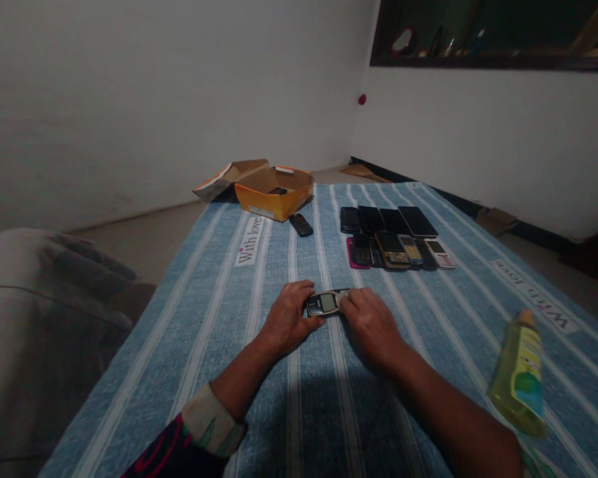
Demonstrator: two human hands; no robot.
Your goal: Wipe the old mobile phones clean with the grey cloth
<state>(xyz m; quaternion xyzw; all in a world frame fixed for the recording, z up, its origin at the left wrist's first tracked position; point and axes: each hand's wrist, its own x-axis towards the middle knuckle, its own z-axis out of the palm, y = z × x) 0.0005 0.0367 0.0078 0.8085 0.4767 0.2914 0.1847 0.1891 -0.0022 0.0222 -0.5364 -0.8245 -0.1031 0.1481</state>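
The small phone (322, 303) is in the middle of the scene, held sideways over the striped cloth (212, 299) with its screen facing up; whether it touches the cloth I cannot tell. The left hand (290, 317) pinches its left end, fingers at the far edge and thumb at the near edge, while the right hand (371, 324) pinches the right end and covers part of it. I suppose the phone is light, stiff and rather smooth, so it could slip a little; the screen is probably the more fragile part, and the two long side edges seem the best place to hold. On the far side, a little left, stands an open box (263, 202), with a dark phone (301, 225) lying just beside it. To the far right, flat dark phones (391, 221) lie behind a row of smaller phones (393, 252). A bottle (518, 378) is near the right edge of the cloth, beside the right forearm, so that side looks tighter, and the wider room for moving is toward the left
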